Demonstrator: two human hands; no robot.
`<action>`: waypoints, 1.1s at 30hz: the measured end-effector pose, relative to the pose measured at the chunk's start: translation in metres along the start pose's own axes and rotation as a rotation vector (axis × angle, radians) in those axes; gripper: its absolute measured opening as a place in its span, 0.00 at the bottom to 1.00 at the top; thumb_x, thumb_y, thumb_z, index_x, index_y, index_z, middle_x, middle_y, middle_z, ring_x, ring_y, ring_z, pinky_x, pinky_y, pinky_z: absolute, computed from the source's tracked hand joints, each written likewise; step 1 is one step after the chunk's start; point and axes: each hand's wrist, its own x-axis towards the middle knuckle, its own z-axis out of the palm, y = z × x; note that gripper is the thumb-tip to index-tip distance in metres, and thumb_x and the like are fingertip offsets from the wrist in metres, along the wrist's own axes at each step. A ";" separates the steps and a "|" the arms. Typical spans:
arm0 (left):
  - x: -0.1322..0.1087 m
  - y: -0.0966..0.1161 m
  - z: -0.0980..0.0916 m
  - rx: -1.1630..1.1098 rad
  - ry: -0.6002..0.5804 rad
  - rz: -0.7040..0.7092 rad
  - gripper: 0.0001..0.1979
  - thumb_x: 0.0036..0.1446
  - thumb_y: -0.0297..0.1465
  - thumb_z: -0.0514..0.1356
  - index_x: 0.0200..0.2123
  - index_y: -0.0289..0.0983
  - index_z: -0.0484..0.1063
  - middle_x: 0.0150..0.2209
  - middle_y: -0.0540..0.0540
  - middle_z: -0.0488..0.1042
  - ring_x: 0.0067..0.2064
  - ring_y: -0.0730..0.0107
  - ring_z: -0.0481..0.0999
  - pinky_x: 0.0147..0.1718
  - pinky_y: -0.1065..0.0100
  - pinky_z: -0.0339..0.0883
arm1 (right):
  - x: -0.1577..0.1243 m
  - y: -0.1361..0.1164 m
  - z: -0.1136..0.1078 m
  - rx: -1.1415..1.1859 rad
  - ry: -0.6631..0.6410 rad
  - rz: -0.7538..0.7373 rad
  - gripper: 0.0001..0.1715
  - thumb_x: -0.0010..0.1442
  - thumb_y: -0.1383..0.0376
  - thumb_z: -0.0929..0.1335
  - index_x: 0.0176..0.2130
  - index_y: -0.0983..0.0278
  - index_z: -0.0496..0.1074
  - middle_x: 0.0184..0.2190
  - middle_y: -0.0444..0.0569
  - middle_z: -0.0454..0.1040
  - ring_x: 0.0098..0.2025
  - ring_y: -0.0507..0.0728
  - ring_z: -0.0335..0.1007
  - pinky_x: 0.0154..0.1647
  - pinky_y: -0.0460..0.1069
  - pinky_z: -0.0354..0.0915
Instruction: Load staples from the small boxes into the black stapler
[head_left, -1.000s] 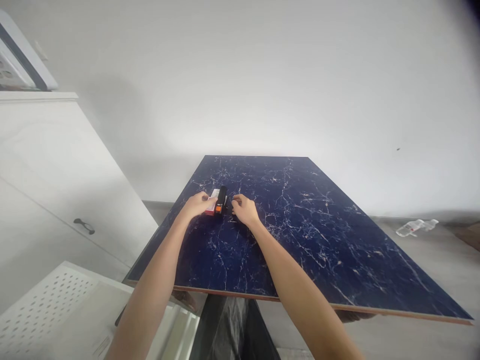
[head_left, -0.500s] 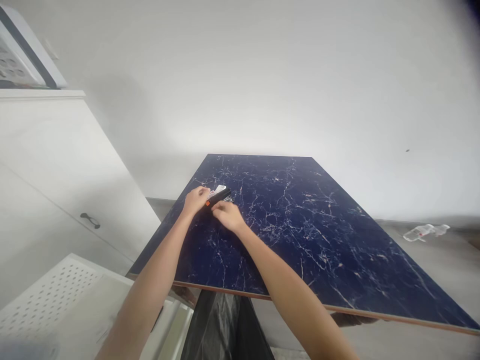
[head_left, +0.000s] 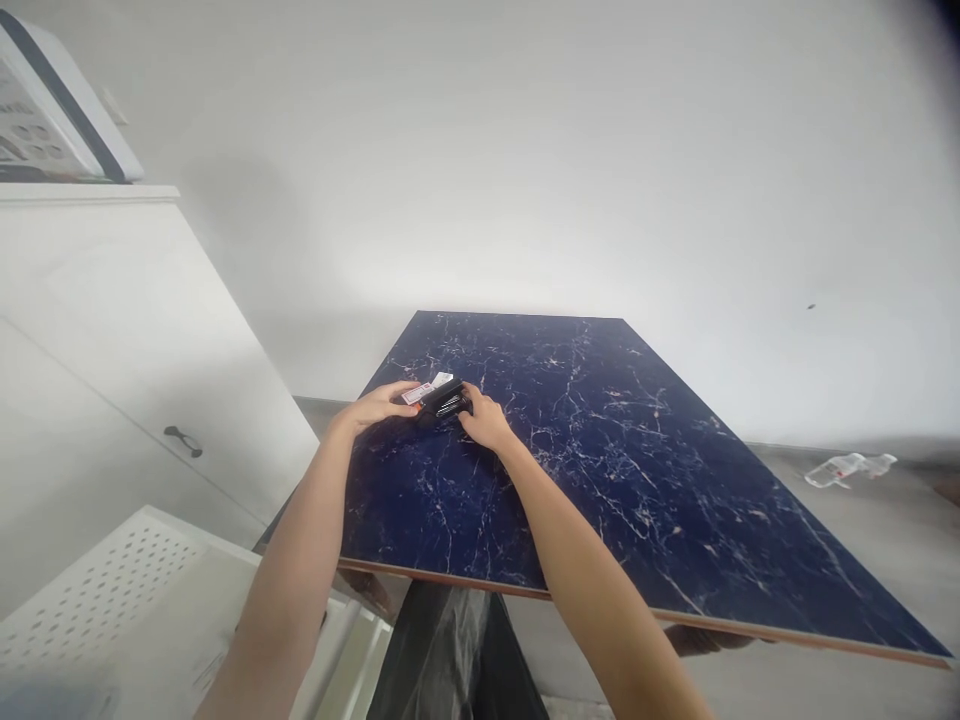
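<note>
Over the dark blue, white-veined table (head_left: 592,460), a black tool (head_left: 441,397) is kept between the two hands, beside a small white-and-red box (head_left: 418,394). The box seems to be pinched between the left hand's (head_left: 379,405) thumb and fingers. The tool's right end is touched by the bent fingers of the right hand (head_left: 486,420); whether it is firmly gripped cannot be told. If uneven pressure is applied, the tool could be slipped or tipped; by hard squeezing, the box could be dented. Narrow, elongated and shiny-edged, the tool looks rigid; the tabletop looks smooth.
</note>
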 end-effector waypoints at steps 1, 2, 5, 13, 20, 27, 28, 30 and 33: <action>0.000 0.000 0.000 -0.004 -0.002 0.000 0.43 0.44 0.44 0.73 0.64 0.47 0.67 0.67 0.43 0.64 0.67 0.49 0.63 0.65 0.54 0.56 | 0.000 0.001 0.000 0.023 0.000 0.005 0.38 0.59 0.69 0.64 0.67 0.62 0.58 0.60 0.51 0.72 0.62 0.63 0.67 0.65 0.58 0.60; 0.001 0.000 0.000 -0.011 -0.004 0.004 0.43 0.43 0.43 0.73 0.64 0.46 0.68 0.68 0.43 0.64 0.68 0.49 0.62 0.65 0.54 0.56 | 0.000 0.001 -0.001 0.044 0.001 0.009 0.38 0.59 0.70 0.64 0.67 0.62 0.58 0.60 0.51 0.73 0.62 0.62 0.67 0.64 0.57 0.60; 0.001 0.000 -0.001 -0.035 0.000 0.011 0.42 0.43 0.43 0.74 0.63 0.46 0.69 0.67 0.42 0.64 0.67 0.49 0.63 0.65 0.54 0.56 | 0.000 0.004 -0.002 0.075 0.018 0.014 0.37 0.58 0.71 0.64 0.65 0.63 0.60 0.59 0.51 0.74 0.61 0.61 0.69 0.64 0.55 0.61; 0.001 -0.001 -0.003 -0.035 0.009 0.007 0.40 0.43 0.41 0.74 0.62 0.47 0.70 0.67 0.42 0.65 0.67 0.48 0.63 0.64 0.52 0.57 | -0.002 0.002 -0.003 0.130 0.030 0.038 0.34 0.58 0.72 0.65 0.64 0.61 0.63 0.57 0.50 0.75 0.60 0.60 0.70 0.62 0.55 0.64; 0.001 -0.001 -0.003 0.001 0.013 -0.007 0.42 0.44 0.43 0.72 0.64 0.47 0.68 0.67 0.43 0.65 0.67 0.49 0.63 0.63 0.55 0.58 | -0.001 0.004 -0.002 0.159 0.038 0.046 0.32 0.58 0.71 0.66 0.61 0.61 0.66 0.55 0.49 0.77 0.58 0.59 0.72 0.62 0.53 0.64; 0.003 -0.006 -0.004 -0.036 0.002 -0.002 0.40 0.45 0.41 0.73 0.63 0.48 0.69 0.67 0.43 0.64 0.68 0.50 0.62 0.65 0.54 0.56 | -0.002 0.003 -0.003 0.159 0.042 0.046 0.31 0.58 0.71 0.66 0.60 0.60 0.67 0.54 0.48 0.77 0.57 0.59 0.73 0.62 0.53 0.65; 0.003 -0.006 -0.004 -0.044 -0.001 0.000 0.40 0.45 0.41 0.73 0.63 0.48 0.69 0.67 0.43 0.64 0.68 0.50 0.62 0.65 0.54 0.56 | -0.002 0.003 -0.004 0.159 0.038 0.048 0.31 0.58 0.71 0.66 0.60 0.60 0.68 0.54 0.48 0.77 0.57 0.59 0.73 0.61 0.53 0.65; 0.004 -0.005 -0.004 -0.053 -0.006 -0.003 0.41 0.44 0.41 0.73 0.63 0.48 0.69 0.67 0.43 0.65 0.68 0.50 0.62 0.65 0.54 0.55 | -0.002 0.002 -0.004 0.168 0.034 0.052 0.30 0.58 0.70 0.67 0.59 0.60 0.69 0.53 0.48 0.78 0.57 0.59 0.73 0.61 0.53 0.65; 0.004 -0.004 -0.004 -0.051 -0.008 -0.015 0.42 0.44 0.41 0.73 0.63 0.47 0.68 0.66 0.42 0.66 0.67 0.49 0.63 0.64 0.55 0.56 | -0.002 0.002 -0.005 0.170 0.046 0.075 0.27 0.59 0.69 0.66 0.58 0.61 0.70 0.53 0.50 0.77 0.55 0.59 0.74 0.60 0.53 0.66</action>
